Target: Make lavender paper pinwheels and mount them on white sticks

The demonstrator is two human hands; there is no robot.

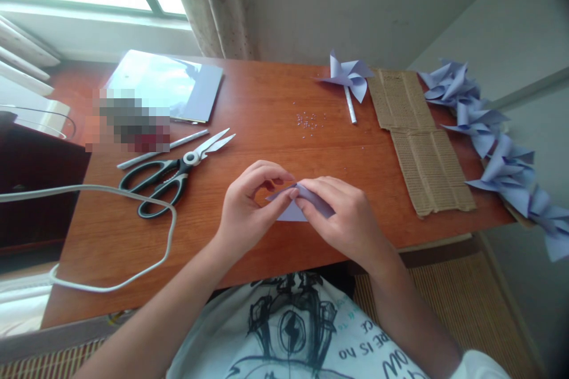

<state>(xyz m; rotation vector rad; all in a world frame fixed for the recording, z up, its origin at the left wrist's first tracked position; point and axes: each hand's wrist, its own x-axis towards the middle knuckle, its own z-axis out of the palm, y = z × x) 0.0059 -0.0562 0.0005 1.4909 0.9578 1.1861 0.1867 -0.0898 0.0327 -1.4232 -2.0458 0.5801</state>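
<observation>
Both hands pinched a small purple paper [293, 208] low over the tabletop [267, 106]. The left hand [246, 210] had its grip closed on one corner, and the right hand [347, 219] pressed down on a fold, likely to keep it flat. Scissors [178, 172] lay near, handy for cutting.

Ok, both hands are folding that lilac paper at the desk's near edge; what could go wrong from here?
1. The lilac paper is pinched only at its folds by the left hand and right hand; a slip could let the folds spring open.
2. The scissors lie open close to the left hand, so a sideways reach might catch the blades.
3. The small beads lie loose on the desk and could be swept off.
</observation>
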